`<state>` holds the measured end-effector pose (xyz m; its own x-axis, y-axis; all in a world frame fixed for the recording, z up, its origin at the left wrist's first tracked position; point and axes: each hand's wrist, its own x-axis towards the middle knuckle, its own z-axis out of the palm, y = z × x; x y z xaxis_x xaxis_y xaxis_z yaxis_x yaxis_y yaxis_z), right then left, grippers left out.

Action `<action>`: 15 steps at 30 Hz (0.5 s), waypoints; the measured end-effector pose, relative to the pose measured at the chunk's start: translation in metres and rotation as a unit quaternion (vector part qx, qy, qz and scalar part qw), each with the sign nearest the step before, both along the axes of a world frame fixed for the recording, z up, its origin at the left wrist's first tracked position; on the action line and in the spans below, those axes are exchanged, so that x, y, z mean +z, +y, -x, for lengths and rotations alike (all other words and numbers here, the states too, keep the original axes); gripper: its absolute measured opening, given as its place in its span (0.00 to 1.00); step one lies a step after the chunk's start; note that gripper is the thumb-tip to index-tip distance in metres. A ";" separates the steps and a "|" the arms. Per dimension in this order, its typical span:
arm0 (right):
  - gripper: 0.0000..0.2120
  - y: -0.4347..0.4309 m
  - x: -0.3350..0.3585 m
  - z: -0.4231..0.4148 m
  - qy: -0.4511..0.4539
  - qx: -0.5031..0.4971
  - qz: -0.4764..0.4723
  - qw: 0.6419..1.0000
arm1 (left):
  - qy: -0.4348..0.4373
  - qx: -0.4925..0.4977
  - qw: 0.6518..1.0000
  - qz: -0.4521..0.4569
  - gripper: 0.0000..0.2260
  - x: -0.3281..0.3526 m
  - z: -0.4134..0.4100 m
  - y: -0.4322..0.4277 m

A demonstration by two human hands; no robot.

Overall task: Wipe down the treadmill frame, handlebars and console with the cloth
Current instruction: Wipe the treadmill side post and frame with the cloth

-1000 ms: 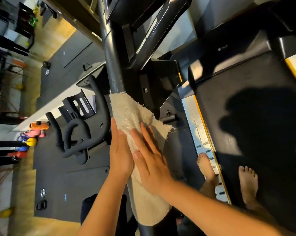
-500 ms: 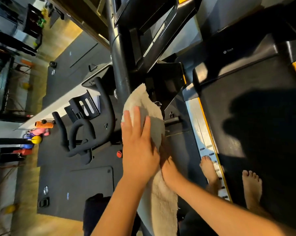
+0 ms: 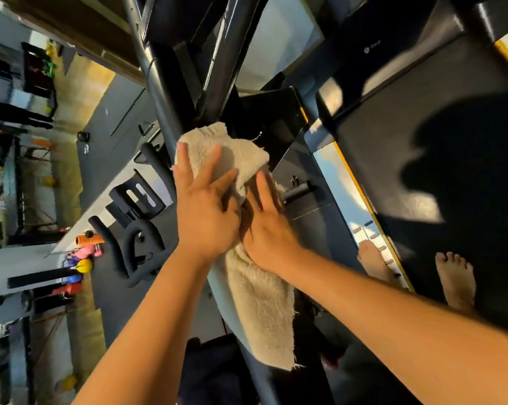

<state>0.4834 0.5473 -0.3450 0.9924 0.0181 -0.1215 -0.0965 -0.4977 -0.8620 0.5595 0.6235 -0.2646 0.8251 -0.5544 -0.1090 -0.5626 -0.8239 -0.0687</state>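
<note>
Beige terry cloth [image 3: 261, 302] drapes over the treadmill's slanted frame post [image 3: 166, 92], its tail hanging below both wrists. Left hand [image 3: 206, 211] presses flat on it, fingers [image 3: 185, 162] straight and spread. Right hand [image 3: 268, 229] is just beside, fingers straight too, against the cloth's edge. Nothing is gripped. Looks mid-wipe on the post; handlebars and console probably left to do. Beyond the fingertips the motor cover [image 3: 407, 62] has a small pale logo, too blurred to read.

Over the frame post [image 3: 165, 92]: cloth [image 3: 246, 159], with left hand [image 3: 206, 211] and right hand [image 3: 267, 229] side by side on it. Right of the post: treadmill belt [image 3: 422, 171], feet [image 3: 454, 276] at its left edge. Left: exercise bike [image 3: 135, 229].
</note>
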 end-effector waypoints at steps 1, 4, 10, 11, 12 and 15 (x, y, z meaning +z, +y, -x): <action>0.32 -0.002 0.006 0.002 -0.025 -0.053 -0.023 0.998 | -0.002 0.008 1.000 0.008 0.22 0.000 0.001 -0.001; 0.22 0.003 0.014 0.019 -0.064 -0.113 -0.092 0.987 | 0.016 0.051 0.997 0.058 0.20 0.003 0.005 -0.007; 0.18 0.013 0.000 0.051 0.031 0.037 -0.288 0.956 | 0.016 0.096 0.992 0.078 0.15 0.001 0.008 -0.005; 0.18 0.010 -0.004 0.047 0.043 0.060 -0.284 0.956 | 0.016 0.099 0.991 0.084 0.16 0.001 0.010 -0.006; 0.19 0.003 -0.007 0.043 0.065 0.079 -0.271 0.957 | 0.017 0.105 0.989 0.099 0.16 0.001 0.012 -0.008; 0.23 -0.013 -0.010 0.029 0.105 0.101 -0.183 0.972 | 0.012 0.154 0.976 0.151 0.19 0.002 0.027 -0.007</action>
